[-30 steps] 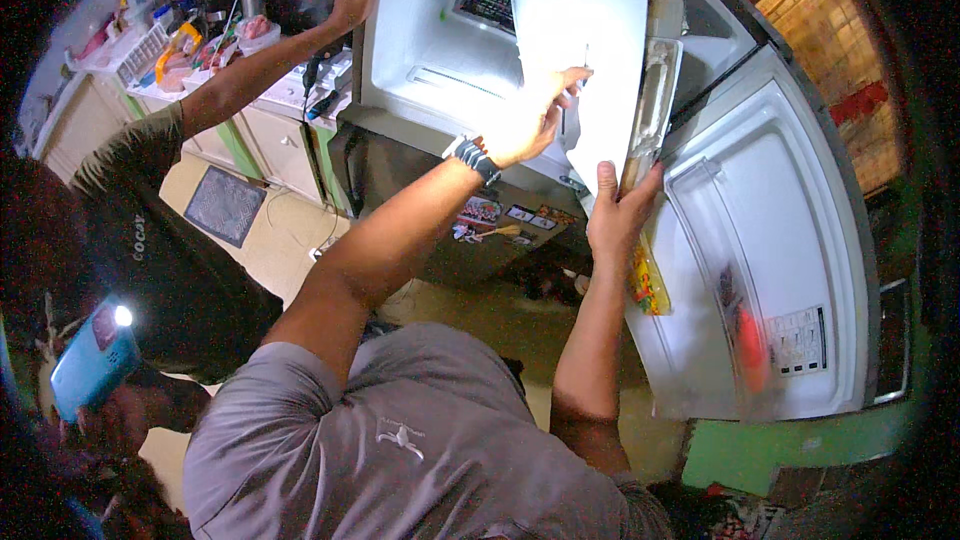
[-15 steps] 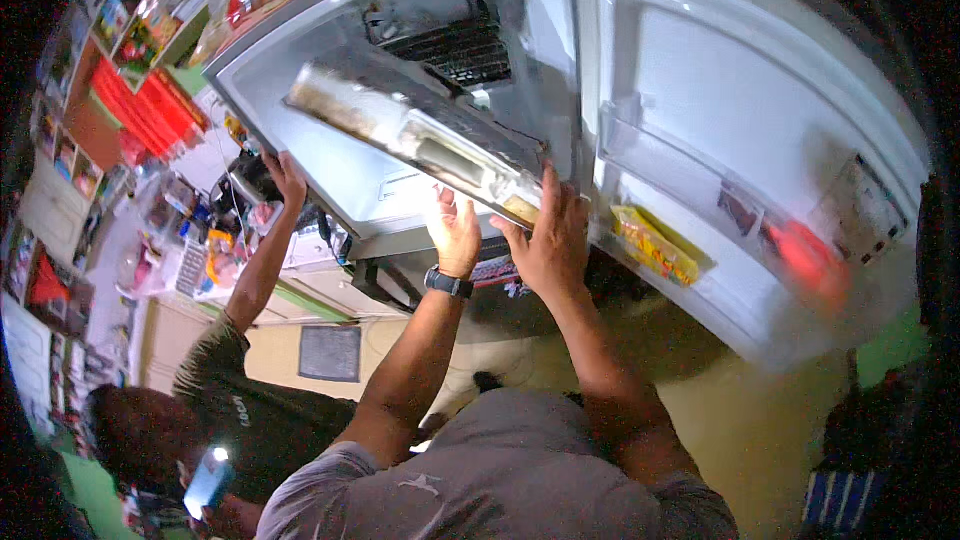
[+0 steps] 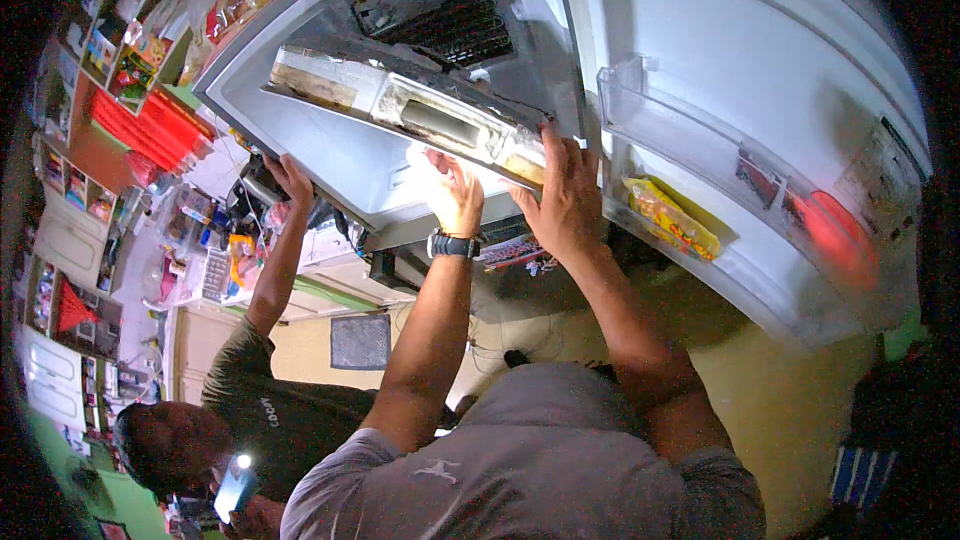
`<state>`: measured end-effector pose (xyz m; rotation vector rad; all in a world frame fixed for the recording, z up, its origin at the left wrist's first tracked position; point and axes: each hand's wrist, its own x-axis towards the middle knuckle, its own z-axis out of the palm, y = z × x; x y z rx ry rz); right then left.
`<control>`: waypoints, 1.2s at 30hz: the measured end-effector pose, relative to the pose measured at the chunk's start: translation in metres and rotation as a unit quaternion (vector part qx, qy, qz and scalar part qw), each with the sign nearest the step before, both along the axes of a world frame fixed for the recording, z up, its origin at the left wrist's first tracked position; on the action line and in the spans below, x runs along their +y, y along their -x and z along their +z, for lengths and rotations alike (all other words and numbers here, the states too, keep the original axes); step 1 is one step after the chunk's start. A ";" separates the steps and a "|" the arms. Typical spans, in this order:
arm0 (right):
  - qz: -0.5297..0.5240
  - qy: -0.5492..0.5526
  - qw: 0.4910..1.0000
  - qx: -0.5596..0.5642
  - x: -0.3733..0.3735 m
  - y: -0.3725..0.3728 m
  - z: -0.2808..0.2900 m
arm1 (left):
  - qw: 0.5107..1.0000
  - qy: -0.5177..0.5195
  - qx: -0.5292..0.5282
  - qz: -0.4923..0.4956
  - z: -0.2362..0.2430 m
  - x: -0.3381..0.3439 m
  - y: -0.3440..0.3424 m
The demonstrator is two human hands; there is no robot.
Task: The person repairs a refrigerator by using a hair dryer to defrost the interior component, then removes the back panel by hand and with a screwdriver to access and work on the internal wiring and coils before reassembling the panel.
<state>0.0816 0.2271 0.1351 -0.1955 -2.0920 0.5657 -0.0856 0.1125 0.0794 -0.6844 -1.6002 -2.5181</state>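
A long detached freezer panel (image 3: pixel 365 100), dark on top with stained white foam and a slot along its front, lies tilted across the open freezer compartment (image 3: pixel 345 165). My right hand (image 3: pixel 568 190) grips its right end, thumb below and fingers up the side. Just under the panel's middle is my left hand (image 3: pixel 456 202), wearing a dark wristwatch (image 3: pixel 455 244). Its fingers are bent together at the tips in strong glare; anything between them cannot be made out. Behind the panel, dark finned coils (image 3: pixel 465 30) show at the compartment's back.
The freezer door (image 3: pixel 740 70) stands open at right, its shelf holding a yellow packet (image 3: pixel 672 218) and a red item (image 3: pixel 835 235). At left, a co-worker (image 3: pixel 290 420) touches the freezer's edge and holds a lit phone (image 3: pixel 236 488). A cluttered counter (image 3: pixel 190 285) stands beyond.
The view has shifted slightly, and the panel now looks sharper. My left hand's fingers have risen closer to the panel's underside. My right hand keeps its hold on the end.
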 end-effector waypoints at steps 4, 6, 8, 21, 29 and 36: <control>-0.002 0.010 1.000 -0.007 0.006 0.001 0.001 | 0.936 0.164 0.152 0.273 0.030 0.014 0.010; -0.006 -0.009 0.999 -0.048 0.006 0.001 0.003 | 0.742 0.297 0.389 0.459 0.047 -0.010 0.025; 0.006 0.002 0.999 -0.036 0.005 0.001 0.008 | 0.895 0.182 0.239 0.330 0.058 -0.009 0.023; -0.003 0.000 0.999 -0.032 0.013 0.004 0.012 | 0.948 0.119 0.202 0.216 0.073 -0.004 -0.012; 0.001 0.028 0.999 -0.042 0.007 0.005 0.012 | 0.909 0.127 0.300 0.261 0.059 -0.001 0.001; -0.007 0.024 0.999 -0.024 0.009 0.007 0.012 | 0.879 0.238 0.313 0.268 0.037 0.011 -0.016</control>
